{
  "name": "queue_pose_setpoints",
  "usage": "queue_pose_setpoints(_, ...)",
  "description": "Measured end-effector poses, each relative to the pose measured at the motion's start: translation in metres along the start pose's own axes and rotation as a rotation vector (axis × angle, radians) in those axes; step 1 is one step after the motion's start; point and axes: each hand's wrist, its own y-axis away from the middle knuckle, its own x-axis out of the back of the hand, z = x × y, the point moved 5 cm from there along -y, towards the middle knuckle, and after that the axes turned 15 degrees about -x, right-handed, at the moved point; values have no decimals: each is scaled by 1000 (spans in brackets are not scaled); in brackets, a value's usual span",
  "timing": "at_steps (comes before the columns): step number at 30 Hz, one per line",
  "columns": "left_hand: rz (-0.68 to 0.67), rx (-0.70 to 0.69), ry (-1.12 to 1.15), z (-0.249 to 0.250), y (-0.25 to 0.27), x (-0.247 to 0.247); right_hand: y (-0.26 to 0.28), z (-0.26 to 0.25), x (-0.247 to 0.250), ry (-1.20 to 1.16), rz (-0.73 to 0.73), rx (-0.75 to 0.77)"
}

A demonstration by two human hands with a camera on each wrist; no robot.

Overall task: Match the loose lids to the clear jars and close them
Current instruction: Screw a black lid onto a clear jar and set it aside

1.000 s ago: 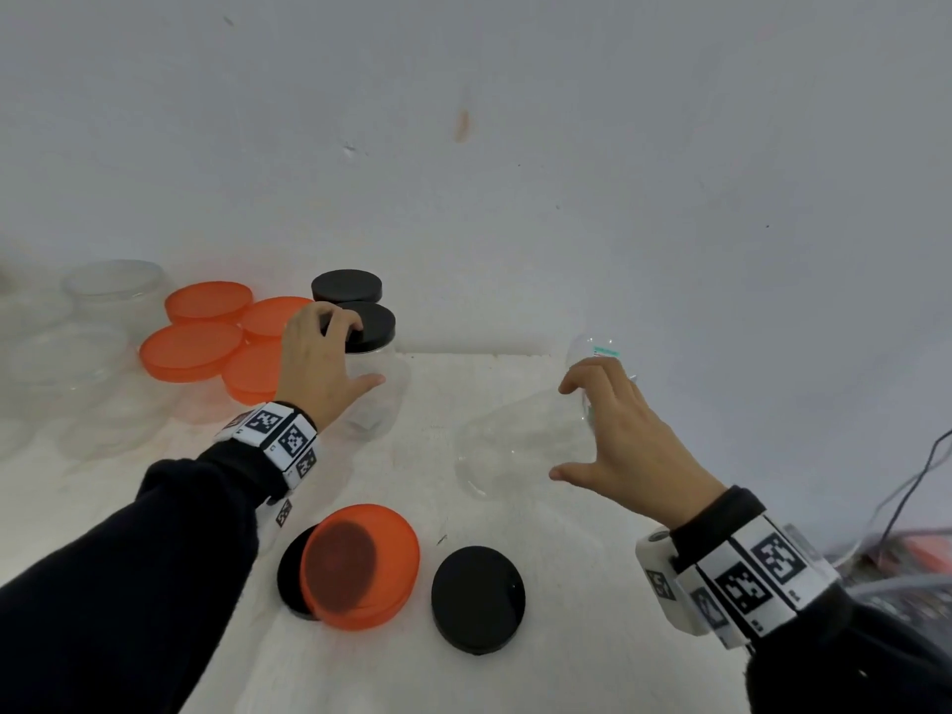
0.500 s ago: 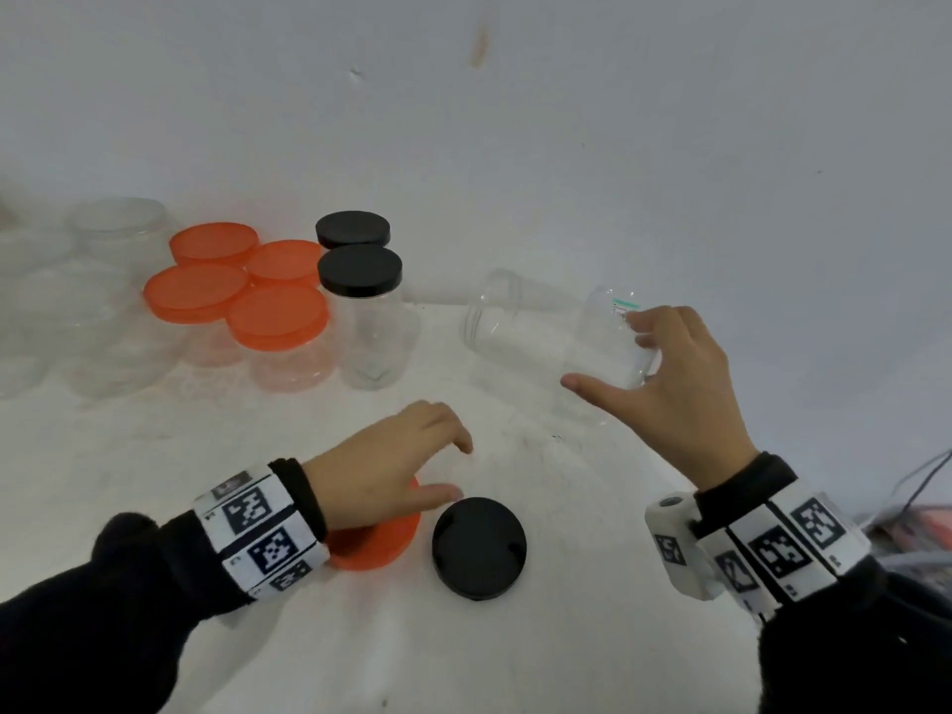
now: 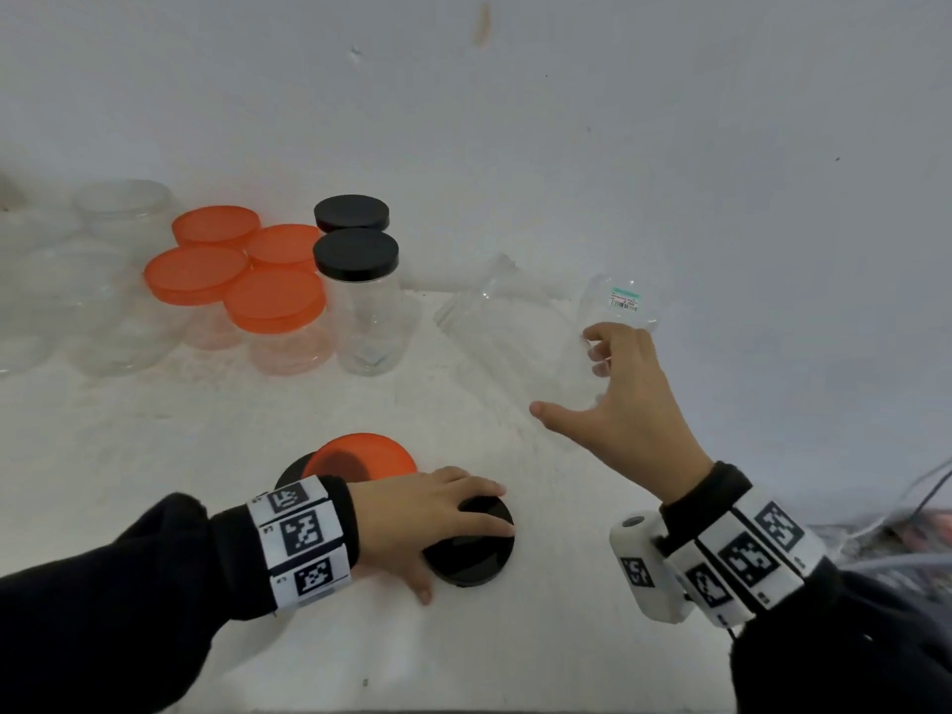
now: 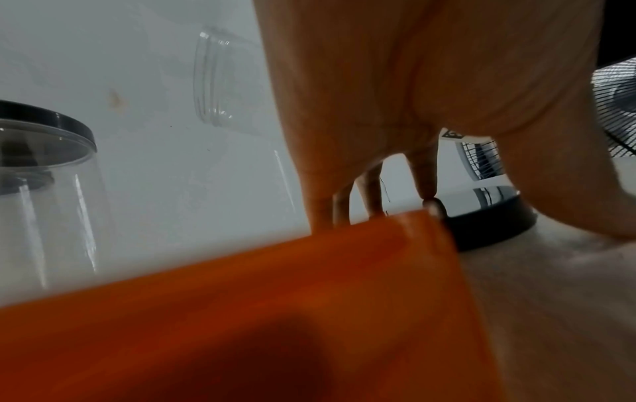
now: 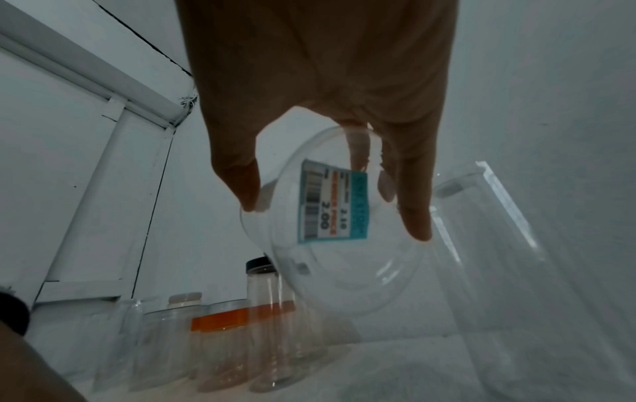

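Observation:
My right hand (image 3: 564, 376) holds a clear open jar (image 3: 515, 332) tilted above the table, thumb and fingers round its base end. The mouth points left, and the base carries a price sticker (image 5: 330, 206). At the table's near middle, my left hand (image 3: 461, 551) arches over a loose black lid (image 3: 479, 559) and grips it, fingertips on the far rim and thumb at the near side. Just left of it, a loose orange lid (image 3: 360, 456) leans on another black lid (image 3: 288, 471). The left wrist view shows the orange lid (image 4: 275, 312) close up and the gripped black lid (image 4: 488, 228) under my fingers.
At the back left stand several orange-lidded jars (image 3: 275, 301), a closed black-lidded jar (image 3: 360, 291) with another black lid (image 3: 352, 212) behind it, and open clear jars (image 3: 118, 280). A white wall closes the back. Cables (image 3: 917, 528) lie at the right edge.
My left hand left the closed black-lidded jar, came down past the orange lid and settled on the loose black lid. My right hand raised the clear jar off the table.

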Motion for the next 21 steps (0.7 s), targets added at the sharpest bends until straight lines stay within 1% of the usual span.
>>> queue_pose_setpoints(3,34,20,31,0,1,0,2,-1,-5,14,-48,-10)
queue_pose_setpoints(6,75,29,55,2,5,5,2,-5,-8,24,-36,-1)
queue_pose_setpoints(10,221,69,128,-1,23,27,1,-13,-11,28,-10,3)
queue_pose_setpoints(13,329,128,153,-11,50,43,-1,-20,-17,-14,-38,-26)
queue_pose_setpoints(16,429,202,198,-28,87,48,-1,-30,-31,-88,-91,-59)
queue_pose_setpoints(21,637,345,299,-53,165,44,-2,-56,-71,-274,-264,-109)
